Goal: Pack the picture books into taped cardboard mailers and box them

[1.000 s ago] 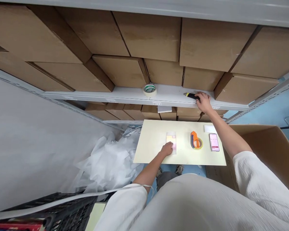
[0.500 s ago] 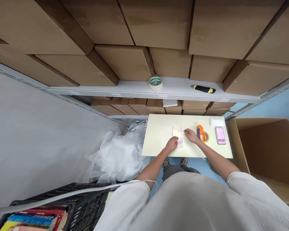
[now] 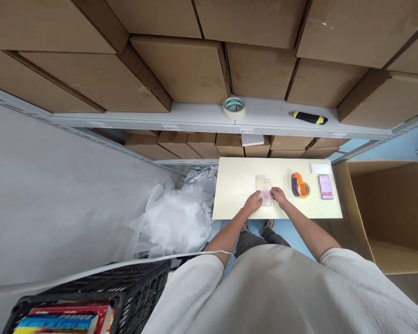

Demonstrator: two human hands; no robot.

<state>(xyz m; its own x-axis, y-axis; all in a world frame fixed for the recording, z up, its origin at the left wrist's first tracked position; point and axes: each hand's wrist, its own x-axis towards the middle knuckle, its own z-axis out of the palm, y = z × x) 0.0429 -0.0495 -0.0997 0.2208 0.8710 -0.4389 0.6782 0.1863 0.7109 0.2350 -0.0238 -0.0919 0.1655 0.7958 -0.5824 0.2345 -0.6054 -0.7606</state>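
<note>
A pale pink and yellow phone case (image 3: 263, 185), seemingly in a clear sleeve, lies on the cream tabletop (image 3: 233, 204). My left hand (image 3: 254, 202) grips its lower left side, thumb and fingers closed at the edge. At the right edge, the fingers of my right hand (image 3: 277, 195) are pinched together against it. To the right of that hand lies an orange tape dispenser (image 3: 299, 184) with a roll of yellow tape. Farther right is a purple phone-shaped item (image 3: 325, 187), partly pixelated, below a flat white piece (image 3: 320, 168).
Cardboard boxes (image 3: 181, 69) fill the shelves ahead. A tape roll (image 3: 234, 108) and a utility knife (image 3: 308, 117) lie on the shelf edge. White sheeting (image 3: 177, 218) is heaped left of the table, near a black crate (image 3: 135, 287) with books. A large open carton (image 3: 386, 213) stands right.
My right hand has come left and down from beside the case to its right edge, fingers now touching it. My left hand stays on the case. The head view has shifted slightly.
</note>
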